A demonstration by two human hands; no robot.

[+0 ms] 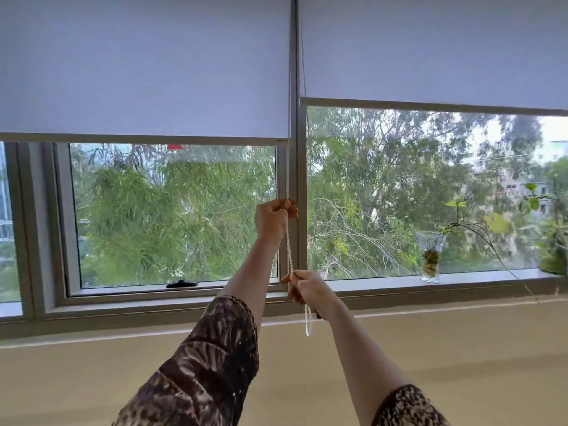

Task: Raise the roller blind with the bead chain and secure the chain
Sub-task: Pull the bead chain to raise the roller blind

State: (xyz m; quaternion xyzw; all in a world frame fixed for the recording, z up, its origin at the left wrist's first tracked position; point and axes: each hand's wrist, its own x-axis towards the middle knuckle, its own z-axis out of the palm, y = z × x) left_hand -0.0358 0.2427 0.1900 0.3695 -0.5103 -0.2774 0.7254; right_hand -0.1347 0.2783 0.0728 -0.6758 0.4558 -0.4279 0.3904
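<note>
A pale grey roller blind [144, 72] covers the upper part of the left window, its bottom bar about a third of the way down the view. A white bead chain [289, 247] hangs along the frame post at the blind's right edge. My left hand [274, 218] is closed on the chain high up. My right hand [307, 287] grips the same chain lower, near the sill. The chain's loop end [307, 322] dangles below my right hand.
A second blind [430, 50] on the right window sits higher. A glass vase with a trailing plant [431, 259] stands on the sill at the right. A black window handle [181, 283] lies at the left pane's bottom. A beige surface [92, 373] spreads below the sill.
</note>
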